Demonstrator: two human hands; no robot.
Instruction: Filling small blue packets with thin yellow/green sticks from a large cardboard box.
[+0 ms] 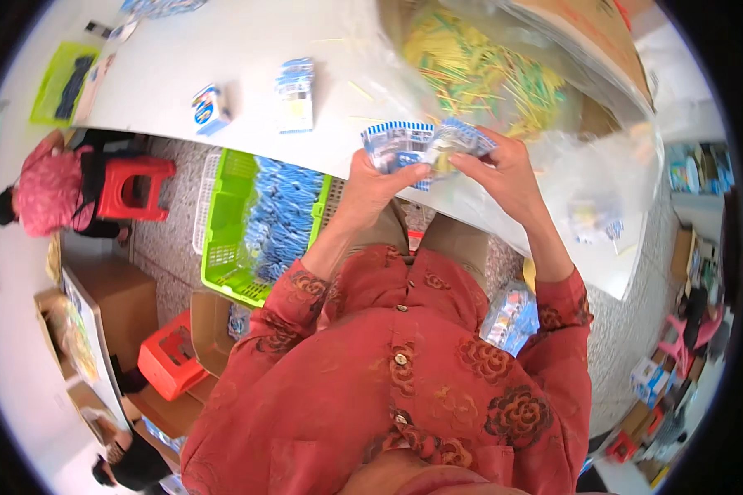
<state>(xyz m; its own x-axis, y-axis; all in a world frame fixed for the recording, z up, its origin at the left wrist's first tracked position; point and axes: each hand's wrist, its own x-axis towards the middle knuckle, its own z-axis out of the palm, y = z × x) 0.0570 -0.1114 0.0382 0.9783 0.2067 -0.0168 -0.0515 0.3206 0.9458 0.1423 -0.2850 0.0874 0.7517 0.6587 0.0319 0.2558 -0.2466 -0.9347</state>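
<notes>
In front of my body, my left hand (366, 188) pinches a small blue-and-white printed packet (395, 142) with a striped top edge. My right hand (504, 172), closed too, grips a second blue-and-white packet (461, 136) with a pale yellowish part showing. The two packets touch or overlap; I cannot tell which. Both are held above the near edge of the white table (248, 45). Farther left on the table lie a flat blue-and-white packet (295, 97) and a small blue-and-white packet with a red mark (210, 110).
A carton (590, 29) lined with clear plastic holds many thin yellow and green sticks (470, 66). Clear film (574, 177) covers the table's right part. Below stands a green crate (227, 239) of blue packets. Red stools (134, 188) and other people (54, 186) are at left.
</notes>
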